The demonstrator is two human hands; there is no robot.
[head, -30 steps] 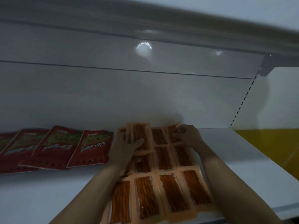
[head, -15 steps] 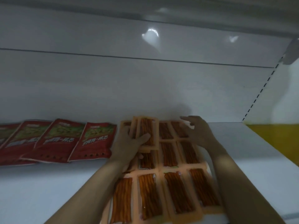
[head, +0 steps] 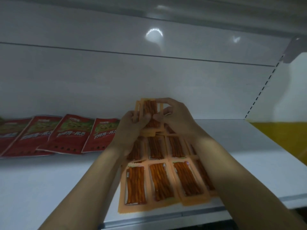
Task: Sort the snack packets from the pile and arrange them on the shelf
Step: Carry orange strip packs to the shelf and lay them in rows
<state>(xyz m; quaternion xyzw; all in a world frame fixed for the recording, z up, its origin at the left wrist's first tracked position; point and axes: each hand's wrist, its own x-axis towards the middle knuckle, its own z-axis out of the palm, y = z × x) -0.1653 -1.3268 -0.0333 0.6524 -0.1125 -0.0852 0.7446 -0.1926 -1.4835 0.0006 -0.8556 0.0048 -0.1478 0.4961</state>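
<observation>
Closest in, at 6 o'clock, there's a row of flat orange plastic packets (head: 157,183) with clear windows showing reddish-brown sticks. They lie face up on the white shelf board (head: 49,188), right at its front lip. Going toward 12 there's a second row (head: 155,147) of the same kind, edges overlapping a bit and partly hidden under the forearms.

Behind that, the left hand (head: 132,128) and right hand (head: 176,118) meet over the back of the orange patch. Between them they hold a small stack (head: 149,108) of those packets, tipped up off the board. The left fingers (head: 135,116) are curled round the stack's left edge, thumb on the front. The right fingers pinch the top and right edge. A few layered edges show, but I can't tell how many packets are in it.

Over at 9 o'clock is a row of red packets (head: 69,135) with a green picture and white lettering. They lie flat and overlapped, and the nearest one tucks in just beside the left wrist. Furthest back is the white back panel (head: 149,77), with a yellow panel (head: 282,135) at 3 o'clock past the shelf's end. The pile itself isn't in view.

My read is that the sorting's mostly done for these two kinds and the back row of the orange block is being filled. Next move would be peeling one packet off the stack and laying it flat near the back panel. It wants to line up with the columns in front and stay off the red ones.
</observation>
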